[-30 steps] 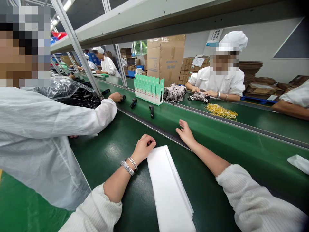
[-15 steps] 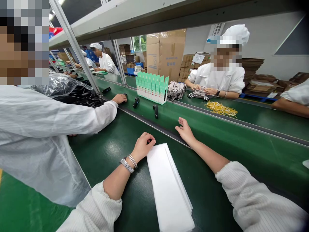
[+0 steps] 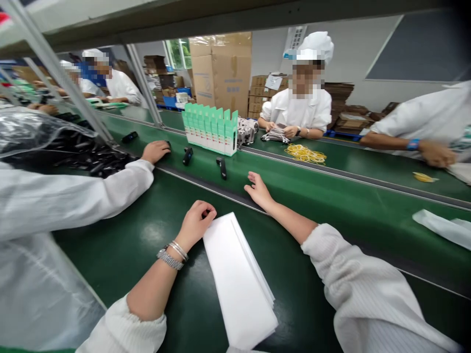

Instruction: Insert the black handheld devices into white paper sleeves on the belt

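Note:
My left hand (image 3: 196,220) is closed, thumb and fingertips pinched together at the top left corner of a stack of long flat white sheets (image 3: 239,284). They look thin and soft; whether they are sheets or sleeves I cannot tell. My right hand (image 3: 259,190) reaches over the edge of the green belt, fingers apart and holding nothing. Just beyond its fingertips, a small black device (image 3: 222,168) lies on the belt, not touched. A second black device (image 3: 187,156) lies farther left.
A co-worker's hand (image 3: 156,151) is at another black device, left of mine. Green-and-white open boxes (image 3: 209,130) stand in a row behind. Yellow bands (image 3: 305,154) and bundled cables (image 3: 275,134) lie across the belt. A metal post (image 3: 59,73) rises at left; a white sleeve (image 3: 441,226) lies right.
My view has turned right, shifting the scene left and showing more of the co-worker at right and the white sleeve there. My hands keep nearly the same poses.

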Demonstrator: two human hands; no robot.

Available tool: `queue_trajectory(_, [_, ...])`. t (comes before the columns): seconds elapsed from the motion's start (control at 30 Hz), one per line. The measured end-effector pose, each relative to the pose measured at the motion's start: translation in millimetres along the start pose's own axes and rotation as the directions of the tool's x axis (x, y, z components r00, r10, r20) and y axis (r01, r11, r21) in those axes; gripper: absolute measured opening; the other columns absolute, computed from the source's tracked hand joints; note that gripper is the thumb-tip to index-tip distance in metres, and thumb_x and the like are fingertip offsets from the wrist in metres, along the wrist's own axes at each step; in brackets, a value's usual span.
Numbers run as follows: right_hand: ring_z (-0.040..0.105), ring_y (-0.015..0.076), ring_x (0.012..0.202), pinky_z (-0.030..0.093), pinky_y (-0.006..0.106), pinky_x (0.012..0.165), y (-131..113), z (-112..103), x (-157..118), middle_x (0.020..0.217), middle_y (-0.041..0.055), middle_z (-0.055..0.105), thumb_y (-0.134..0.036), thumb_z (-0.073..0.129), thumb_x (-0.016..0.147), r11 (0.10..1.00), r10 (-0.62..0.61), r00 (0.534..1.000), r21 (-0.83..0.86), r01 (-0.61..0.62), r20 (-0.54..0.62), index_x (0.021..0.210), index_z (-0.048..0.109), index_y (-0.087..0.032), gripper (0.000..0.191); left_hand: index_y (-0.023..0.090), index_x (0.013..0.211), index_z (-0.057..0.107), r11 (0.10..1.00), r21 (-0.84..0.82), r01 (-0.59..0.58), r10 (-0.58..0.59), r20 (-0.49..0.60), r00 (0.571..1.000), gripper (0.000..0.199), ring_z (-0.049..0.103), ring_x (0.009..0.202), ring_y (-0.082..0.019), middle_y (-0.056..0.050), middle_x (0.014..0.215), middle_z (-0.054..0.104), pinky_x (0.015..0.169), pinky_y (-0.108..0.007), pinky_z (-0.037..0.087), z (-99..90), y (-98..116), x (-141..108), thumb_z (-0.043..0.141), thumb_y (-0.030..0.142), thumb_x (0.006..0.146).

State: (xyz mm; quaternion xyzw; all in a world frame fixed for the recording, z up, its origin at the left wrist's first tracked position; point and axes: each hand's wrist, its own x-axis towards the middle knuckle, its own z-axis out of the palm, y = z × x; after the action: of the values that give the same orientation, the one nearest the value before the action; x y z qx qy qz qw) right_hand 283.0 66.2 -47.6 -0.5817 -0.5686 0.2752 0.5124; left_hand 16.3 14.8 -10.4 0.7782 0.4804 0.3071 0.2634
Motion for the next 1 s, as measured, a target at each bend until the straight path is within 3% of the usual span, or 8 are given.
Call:
queue_trajectory(0.47, [0.046, 0.0224, 0.136, 0.04, 0.045, 0.112, -11.1, -3.7, 6.2, 0.143, 0.0097, 0.047, -0.015, 0.057, 0.083, 0.998, 0.002, 1.0, -0.059, -0.001, 0.017, 0.137, 0.04, -0.025, 0.057, 0.021, 0.086, 0.069, 0.995, 0.098, 0.003, -0.007, 0.042, 0.999, 0.033, 0.059, 0.08, -0.02, -0.005, 0.097, 0.063, 0.062, -0.028, 0.045, -1.4, -4.8, 13.8, 0.054, 0.05, 0.083])
queue_trajectory(0.73, [0.046, 0.0243, 0.136, 0.039, 0.046, 0.112, -10.9, -3.2, 5.0, 0.142, 0.0135, 0.048, -0.016, 0.057, 0.083, 0.999, 0.006, 1.0, -0.049, -0.005, 0.028, 0.139, 0.04, -0.021, 0.058, 0.021, 0.085, 0.068, 0.997, 0.079, -0.004, 0.0, 0.042, 0.999, 0.03, 0.058, 0.08, -0.019, -0.004, 0.096, 0.062, 0.062, -0.028, 0.045, -1.6, -1.4, 11.8, 0.053, 0.047, 0.084])
queue_trajectory(1.0, [0.047, 0.0231, 0.134, 0.04, 0.045, 0.111, -6.6, -1.8, 4.0, 0.141, 0.0108, 0.048, -0.016, 0.056, 0.083, 0.999, -0.007, 1.0, -0.048, 0.008, 0.022, 0.134, 0.043, -0.023, 0.053, 0.02, 0.085, 0.067, 0.998, 0.062, -0.011, 0.009, 0.041, 0.999, 0.024, 0.057, 0.08, -0.017, -0.003, 0.094, 0.061, 0.068, -0.028, 0.045, -0.8, -2.7, 8.7, 0.053, 0.04, 0.087])
